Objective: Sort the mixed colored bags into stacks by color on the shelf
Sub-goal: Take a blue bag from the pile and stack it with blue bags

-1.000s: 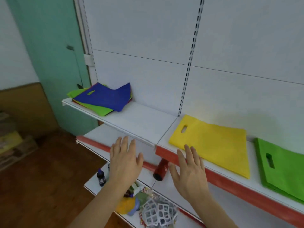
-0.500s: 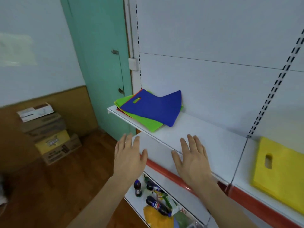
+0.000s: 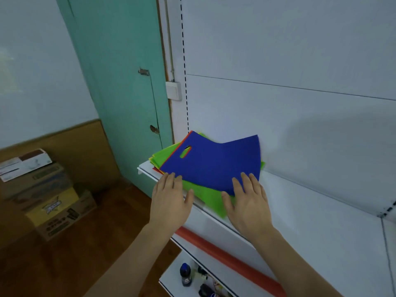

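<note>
Both hands are flat with fingers straight. The left hand (image 3: 171,198) reaches the near edge of the mixed pile at the shelf (image 3: 300,211) front; the right hand (image 3: 248,200) rests its fingertips on the blue bag (image 3: 214,161) topping the green bags (image 3: 205,196). Printing on the cardboard boxes (image 3: 53,202) is too blurred to read.

Bare shelf (image 3: 310,211) right of the bag pile (image 3: 211,162).
</note>
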